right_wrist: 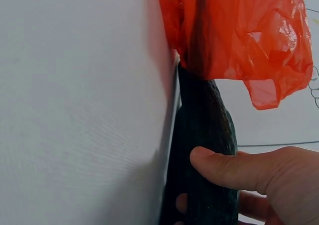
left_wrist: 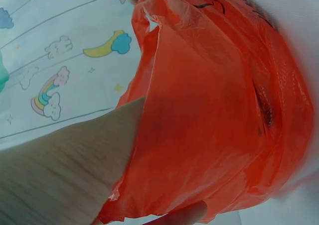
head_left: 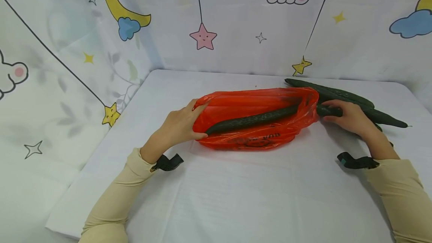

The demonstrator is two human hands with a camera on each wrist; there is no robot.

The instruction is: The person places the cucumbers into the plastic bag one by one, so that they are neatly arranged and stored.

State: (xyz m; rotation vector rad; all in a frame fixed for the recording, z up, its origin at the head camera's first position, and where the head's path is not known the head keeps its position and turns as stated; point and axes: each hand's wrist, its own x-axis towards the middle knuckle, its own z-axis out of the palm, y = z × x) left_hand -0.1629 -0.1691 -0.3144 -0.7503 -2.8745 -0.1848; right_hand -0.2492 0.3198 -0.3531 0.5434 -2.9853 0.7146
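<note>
A red plastic bag (head_left: pixel 236 102) with black print lies on its side across the white table. Lengthwise within it lies a long dark green cucumber (head_left: pixel 254 119), its right end sticking out past the bag's edge. My right hand (head_left: pixel 347 117) grips that end; in the right wrist view the thumb (right_wrist: pixel 219 165) presses on one side and fingertips show round the other. At the bag's left end, my left hand (head_left: pixel 179 123) holds the plastic between thumb and spread fingers, the thumb close to the cucumber's left tip. The bag (left_wrist: pixel 199 110) hides most of the left fingers in the left wrist view.
More cucumbers (head_left: pixel 347 96) lie at the back right of the table, behind and under my right hand. Black straps (head_left: pixel 357 161) sit at both wrists. A white cloth (head_left: pixel 236 59) with cartoon prints hangs behind the table (head_left: pixel 236 198).
</note>
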